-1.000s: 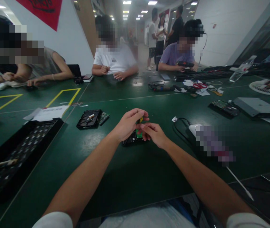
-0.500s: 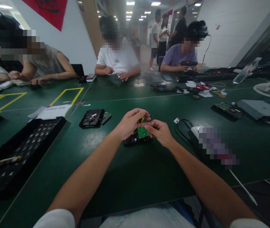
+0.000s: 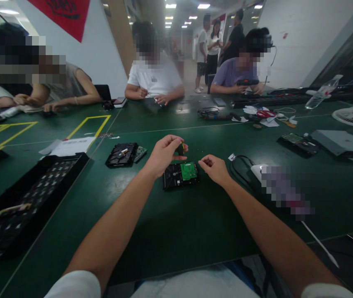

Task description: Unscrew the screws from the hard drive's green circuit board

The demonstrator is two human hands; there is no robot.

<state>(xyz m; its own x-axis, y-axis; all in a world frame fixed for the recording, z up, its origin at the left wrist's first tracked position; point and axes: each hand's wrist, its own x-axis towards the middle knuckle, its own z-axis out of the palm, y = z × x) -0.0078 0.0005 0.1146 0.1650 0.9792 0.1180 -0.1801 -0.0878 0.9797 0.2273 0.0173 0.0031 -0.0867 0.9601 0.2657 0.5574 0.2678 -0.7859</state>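
Observation:
A hard drive (image 3: 172,177) lies flat on the green table in front of me, its green circuit board (image 3: 189,170) facing up. Over the drive's far left corner, my left hand (image 3: 163,155) is closed around a small black-and-yellow tool (image 3: 181,148), mostly hidden by the fingers. Just right of the drive, and apart from it, my right hand (image 3: 216,169) has thumb and forefinger pinched together. Whatever may be between those fingertips is too small to make out.
Left of the drive lie another hard drive (image 3: 121,155) and a loose circuit board (image 3: 140,154). A long black tray (image 3: 71,176) fills the left side. To the right are a cable (image 3: 232,174), a white power strip (image 3: 257,169), a third drive (image 3: 299,145) and a grey box (image 3: 342,144). Co-workers sit opposite.
My hands have moved apart: the left up and leftward with the black-and-yellow tool, the right slightly rightward. More of the hard drive and its green board now shows.

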